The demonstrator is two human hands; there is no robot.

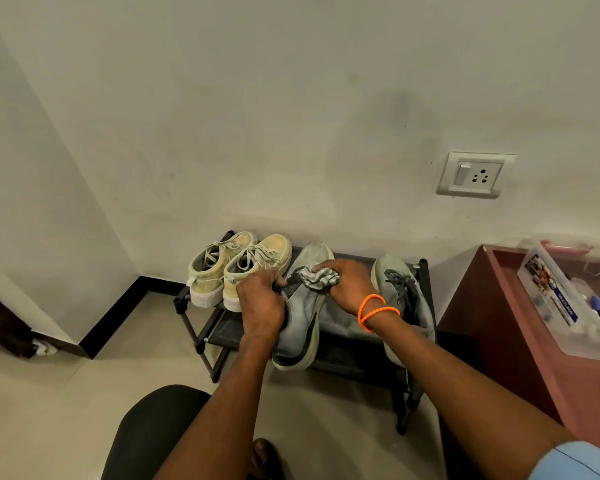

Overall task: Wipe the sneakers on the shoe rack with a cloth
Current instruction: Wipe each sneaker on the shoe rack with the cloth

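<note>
shoe rack (201, 336) | left hand (261, 303) grips grey sneaker (300, 327) | right hand (349, 284) presses cloth (321, 277)

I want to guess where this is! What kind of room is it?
Probably a home, near a doorway or hallway corner: a low shoe rack with sneakers stands against a plain wall with a socket, beside a reddish cabinet.

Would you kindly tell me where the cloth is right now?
The cloth is bunched in the right hand, pressed on the grey sneaker that the left hand holds over the shoe rack.
</note>
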